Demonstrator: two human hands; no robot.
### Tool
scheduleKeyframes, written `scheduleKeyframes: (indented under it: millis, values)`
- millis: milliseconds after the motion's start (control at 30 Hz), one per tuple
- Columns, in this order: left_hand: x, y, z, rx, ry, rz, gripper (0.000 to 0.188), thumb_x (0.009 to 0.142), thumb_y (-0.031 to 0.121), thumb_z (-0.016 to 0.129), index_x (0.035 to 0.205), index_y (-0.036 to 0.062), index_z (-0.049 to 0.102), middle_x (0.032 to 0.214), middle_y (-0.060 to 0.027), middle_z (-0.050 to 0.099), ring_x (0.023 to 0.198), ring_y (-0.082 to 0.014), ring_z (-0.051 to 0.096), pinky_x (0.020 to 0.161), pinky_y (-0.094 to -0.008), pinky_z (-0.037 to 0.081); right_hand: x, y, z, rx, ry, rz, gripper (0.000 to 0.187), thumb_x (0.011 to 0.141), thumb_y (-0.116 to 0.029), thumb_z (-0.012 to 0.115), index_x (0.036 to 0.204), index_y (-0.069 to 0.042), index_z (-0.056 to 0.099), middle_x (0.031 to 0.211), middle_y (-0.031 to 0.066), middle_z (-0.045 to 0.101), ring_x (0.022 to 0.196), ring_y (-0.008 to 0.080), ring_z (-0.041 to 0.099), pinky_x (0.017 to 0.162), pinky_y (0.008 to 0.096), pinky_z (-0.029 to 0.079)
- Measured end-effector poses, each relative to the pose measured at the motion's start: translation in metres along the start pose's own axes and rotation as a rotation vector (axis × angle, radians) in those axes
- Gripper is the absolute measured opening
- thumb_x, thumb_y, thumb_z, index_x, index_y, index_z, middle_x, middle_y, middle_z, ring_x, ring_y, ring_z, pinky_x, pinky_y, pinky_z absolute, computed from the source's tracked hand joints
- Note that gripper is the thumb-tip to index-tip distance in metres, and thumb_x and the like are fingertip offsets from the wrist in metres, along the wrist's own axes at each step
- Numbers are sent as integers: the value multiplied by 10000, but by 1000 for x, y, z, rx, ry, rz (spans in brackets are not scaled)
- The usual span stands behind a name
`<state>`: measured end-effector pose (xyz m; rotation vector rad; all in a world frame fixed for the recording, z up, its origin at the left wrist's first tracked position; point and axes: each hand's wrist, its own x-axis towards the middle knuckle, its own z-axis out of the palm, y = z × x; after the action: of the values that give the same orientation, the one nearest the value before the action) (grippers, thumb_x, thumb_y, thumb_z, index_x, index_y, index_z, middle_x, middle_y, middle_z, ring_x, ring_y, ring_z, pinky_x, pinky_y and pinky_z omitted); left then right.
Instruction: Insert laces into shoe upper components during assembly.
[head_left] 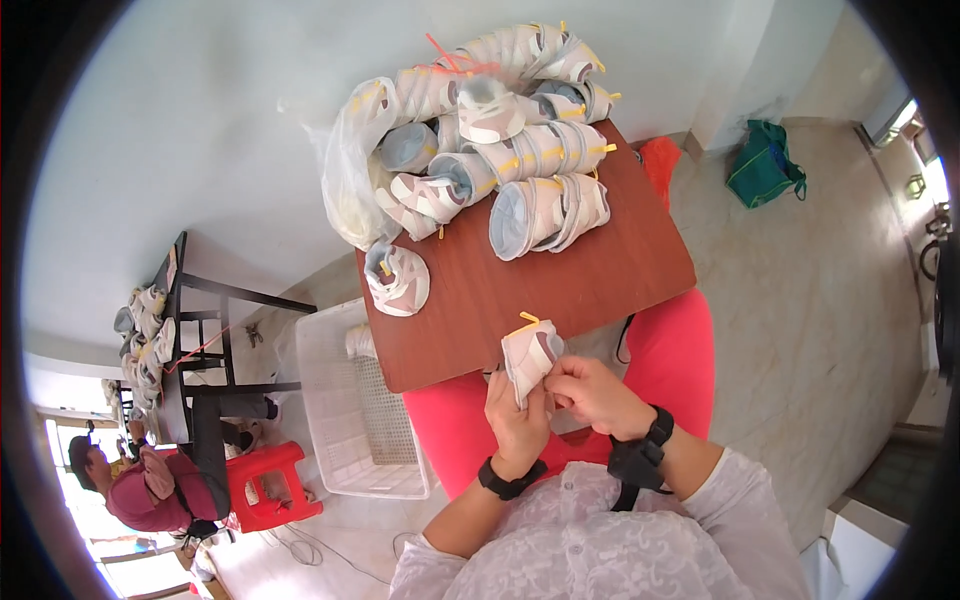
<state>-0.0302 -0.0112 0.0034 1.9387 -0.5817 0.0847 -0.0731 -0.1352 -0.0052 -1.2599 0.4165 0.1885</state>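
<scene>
A small shoe upper (530, 362), pale pink and white with a yellow pull loop, is held over my lap at the table's near edge. My left hand (517, 422) is closed around its lower end. My right hand (598, 392) is closed too, its fingers pinching at the upper's right edge; what exactly lies between those fingertips is hidden. A single shoe upper (398, 280) stands at the left of the brown table (580, 285). Farther back, a nested stack of uppers (552, 215) lies on its side.
More stacked uppers (540, 150) and a clear plastic bag (352, 190) fill the table's far side. On the floor at left is a white plastic crate (322, 420). Beyond it, a person (150, 490) sits on a red stool (275, 485). A green bag (765, 165) stands far right.
</scene>
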Motion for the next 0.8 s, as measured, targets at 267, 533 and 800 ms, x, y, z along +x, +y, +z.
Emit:
scheduleKeyframes:
  millis: [267, 533, 800]
  values:
    - [1, -17, 4, -118, 3, -127, 173, 825, -20, 560, 977, -3, 642, 827, -136, 632, 733, -256, 581, 665, -367, 454, -8, -24, 6, -854, 255, -540, 84, 860, -101, 530, 853, -21, 509, 660, 181, 587, 629, 386, 594, 531, 468, 451]
    - [30, -5, -23, -754, -104, -686, 245, 899, 81, 595, 1125, -12, 599, 1028, -47, 648, 904, -123, 607, 810, -278, 486, -20, -65, -15, -713, 385, -721, 123, 799, -123, 649, 882, -51, 593, 838, 88, 579, 664, 291, 606, 571, 390, 476]
    - [19, -1, -29, -928, -260, -702, 352, 926, 100, 567, 1247, -15, 484, 1164, -85, 593, 1031, -160, 584, 901, -326, 472, -16, -68, -9, -728, 244, -611, 135, 719, -93, 724, 833, -39, 676, 871, 66, 566, 702, 232, 600, 605, 326, 475]
